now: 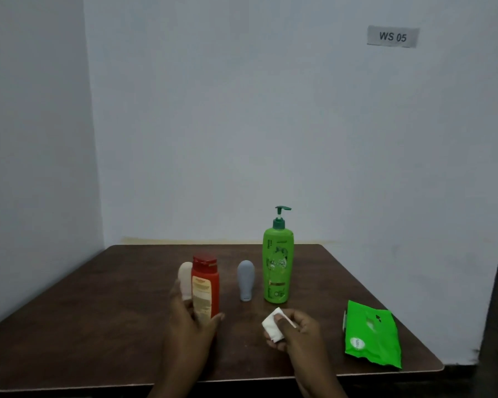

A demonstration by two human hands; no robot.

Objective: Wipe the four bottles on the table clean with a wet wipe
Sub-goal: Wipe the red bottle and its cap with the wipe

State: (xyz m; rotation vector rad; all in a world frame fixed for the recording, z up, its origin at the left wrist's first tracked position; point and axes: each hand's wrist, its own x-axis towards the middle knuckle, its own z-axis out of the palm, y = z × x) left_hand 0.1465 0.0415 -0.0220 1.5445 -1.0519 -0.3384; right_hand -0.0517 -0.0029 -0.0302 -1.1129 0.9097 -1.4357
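Note:
My left hand grips the lower part of a red bottle with a red cap, held upright over the dark table. Just behind it stands a small cream bottle, partly hidden by the red one and my fingers. A small grey bottle stands cap down in the middle. To its right is a tall green pump bottle. My right hand pinches a folded white wet wipe, apart from the red bottle.
A green pack of wet wipes lies near the table's right front corner. Pale walls close the table in at the back and left. A sign reading WS 05 hangs on the back wall.

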